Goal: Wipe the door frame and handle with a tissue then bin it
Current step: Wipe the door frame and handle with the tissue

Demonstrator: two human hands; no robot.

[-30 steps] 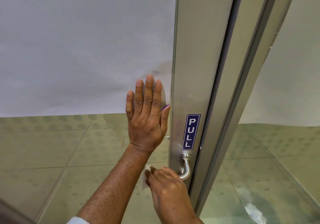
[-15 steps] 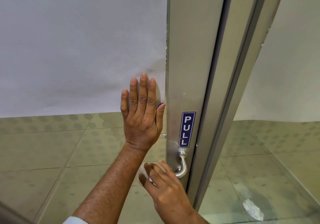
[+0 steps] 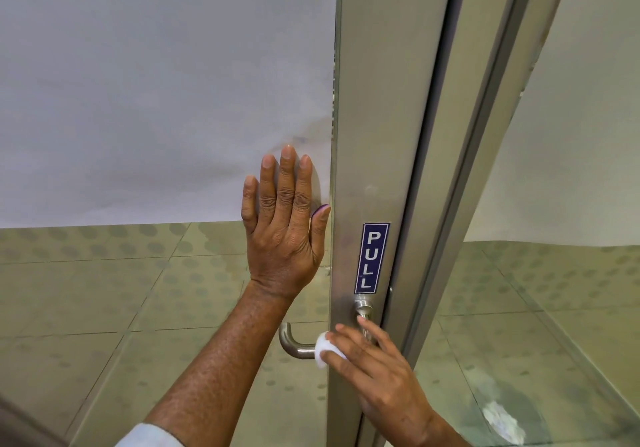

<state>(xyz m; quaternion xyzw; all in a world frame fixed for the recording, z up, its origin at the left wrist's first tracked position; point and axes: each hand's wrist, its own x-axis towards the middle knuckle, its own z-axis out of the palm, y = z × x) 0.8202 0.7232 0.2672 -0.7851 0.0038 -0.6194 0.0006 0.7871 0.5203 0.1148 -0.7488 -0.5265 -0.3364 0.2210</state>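
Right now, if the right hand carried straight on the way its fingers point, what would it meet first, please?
The right hand, holding the tissue, points up-left along the door frame; it would probably meet the handle first, though depth is unclear.

blue "pull" sticker (image 3: 371, 258) on the door frame (image 3: 377, 135)

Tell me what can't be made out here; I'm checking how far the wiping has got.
- Near handle, head view: its lower part is hidden by the right hand.
- Tissue: mostly covered by the right hand's fingers.
- Far handle, seen through the glass: its end is hidden by the tissue.
- Bin: not in view.
- White patch on the floor: too blurred to identify.
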